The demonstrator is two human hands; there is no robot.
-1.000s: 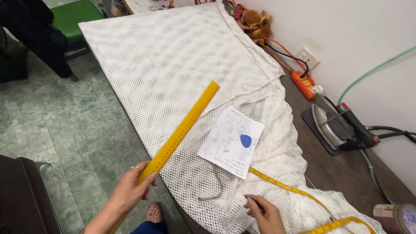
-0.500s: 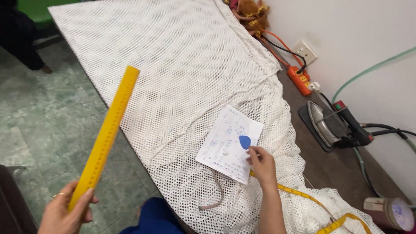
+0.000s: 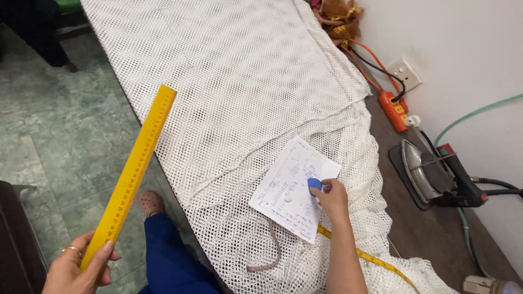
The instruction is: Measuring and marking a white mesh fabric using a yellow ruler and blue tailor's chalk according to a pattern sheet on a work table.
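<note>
Two hands are busy: the left hand (image 3: 76,267) is clenched round the lower end of a long yellow ruler (image 3: 132,174), which is held in the air off the desk edge, over the green floor (image 3: 60,152), tilted up and to the right. The right hand (image 3: 331,197) is pinched on a small blue chalk piece (image 3: 314,185), pressed against the white paper note (image 3: 294,188) that lies on the white mesh fabric (image 3: 239,87) spread over the desk (image 3: 436,239). A yellow tape measure (image 3: 362,255) is seen trailing under the right forearm. An iron (image 3: 430,177) and an orange power strip (image 3: 395,109) are kept well apart by the wall. The step is judged as chalk pickup with the ruler ready; laying the ruler flat on the mesh would call for a steady lowering, chalk kept gripped
</note>
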